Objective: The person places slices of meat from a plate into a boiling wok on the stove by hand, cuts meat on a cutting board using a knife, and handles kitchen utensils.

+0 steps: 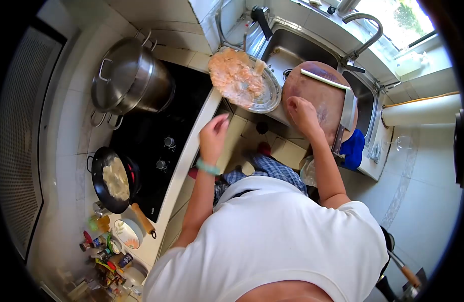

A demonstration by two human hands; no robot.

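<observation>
My left hand (pixel 214 138) hangs in the air between the cooktop and the sink counter. Its fingers are curled together, slightly blurred, and nothing shows in them. Over the left edge of a round wooden cutting board (pixel 320 85) is my right hand (pixel 303 115), fingers closed; whatever they may hold is hidden. A cleaver (pixel 348 111) lies along the board's right side. Ahead of my hands, a glass plate (pixel 270 98) carries a spread of pale pink-orange food (pixel 236 75), perhaps raw meat. This food reaches past the plate's left rim.
A large steel pot (pixel 134 80) and a black pan (pixel 113 183) of pale food stand on the black cooktop (pixel 156 146). The sink (pixel 297 48) with its faucet (pixel 365 17) lies behind the board. A blue cloth (pixel 353 150), bowl (pixel 127 233) and several seasoning containers are around.
</observation>
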